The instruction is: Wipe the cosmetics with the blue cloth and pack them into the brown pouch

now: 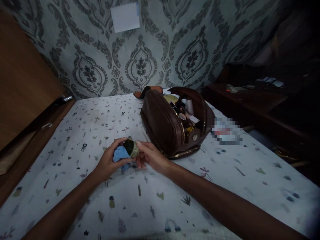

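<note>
My left hand (109,161) is closed around a light blue cloth (120,154) and presses it against a small dark jar (131,147) with a pale label. My right hand (151,156) grips the same jar from the right side, fingers curled round it. Both hands hover just above a white bed sheet (75,140) printed with small motifs. Right behind the hands lies an open brown leather toiletry bag (165,125), its zip undone, with several small bottles and tubes showing inside.
A wooden headboard and ledge (27,100) run along the left. Patterned wallpaper with a white paper note (125,17) rises behind the bed. A dark wooden side table (252,96) with small items stands at the right. A blurred patch lies beside the bag.
</note>
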`<state>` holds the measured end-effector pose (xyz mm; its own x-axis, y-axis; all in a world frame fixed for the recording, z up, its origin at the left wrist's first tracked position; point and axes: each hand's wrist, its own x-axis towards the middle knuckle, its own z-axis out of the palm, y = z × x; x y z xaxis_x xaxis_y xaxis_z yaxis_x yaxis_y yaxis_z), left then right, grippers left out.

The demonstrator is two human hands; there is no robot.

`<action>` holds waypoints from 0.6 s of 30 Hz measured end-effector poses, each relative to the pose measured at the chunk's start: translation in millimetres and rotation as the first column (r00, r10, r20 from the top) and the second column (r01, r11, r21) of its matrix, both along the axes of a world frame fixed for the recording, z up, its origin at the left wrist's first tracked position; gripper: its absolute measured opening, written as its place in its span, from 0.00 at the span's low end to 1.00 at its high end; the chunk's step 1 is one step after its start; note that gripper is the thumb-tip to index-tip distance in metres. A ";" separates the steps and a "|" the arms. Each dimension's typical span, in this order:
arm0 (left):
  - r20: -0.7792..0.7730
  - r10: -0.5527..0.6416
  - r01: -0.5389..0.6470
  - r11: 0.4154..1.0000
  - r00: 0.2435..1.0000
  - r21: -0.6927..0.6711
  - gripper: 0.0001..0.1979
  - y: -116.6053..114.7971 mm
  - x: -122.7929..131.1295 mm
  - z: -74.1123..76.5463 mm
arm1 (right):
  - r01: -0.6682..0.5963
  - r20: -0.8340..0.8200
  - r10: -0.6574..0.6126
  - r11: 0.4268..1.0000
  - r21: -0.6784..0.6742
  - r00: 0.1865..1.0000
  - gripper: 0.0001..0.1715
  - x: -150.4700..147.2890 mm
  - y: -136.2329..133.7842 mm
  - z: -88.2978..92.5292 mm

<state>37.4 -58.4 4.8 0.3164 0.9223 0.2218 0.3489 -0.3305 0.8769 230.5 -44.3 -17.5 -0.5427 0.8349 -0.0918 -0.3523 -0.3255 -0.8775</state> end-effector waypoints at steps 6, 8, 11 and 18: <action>-0.011 0.001 -0.002 1.000 1.000 -0.020 0.27 -0.6 0.0 -1.0 | -0.013 -0.014 0.013 1.000 0.013 1.000 0.34 -0.8 0.5 -2.4; -0.004 0.042 -0.042 0.998 0.999 -0.052 0.25 0.6 -0.1 -2.1 | 0.031 -0.036 -0.030 0.999 0.036 0.999 0.30 -1.2 -1.9 -0.5; 0.011 0.075 -0.074 0.994 0.997 -0.084 0.25 2.6 -0.9 -2.1 | 0.092 -0.058 -0.089 0.995 0.047 0.994 0.32 -1.5 -5.4 2.5; 0.076 0.077 -0.064 0.986 0.994 -0.157 0.25 5.8 -3.0 4.5 | 0.060 -0.129 -0.066 0.997 -0.043 0.989 0.31 -1.2 -4.4 2.4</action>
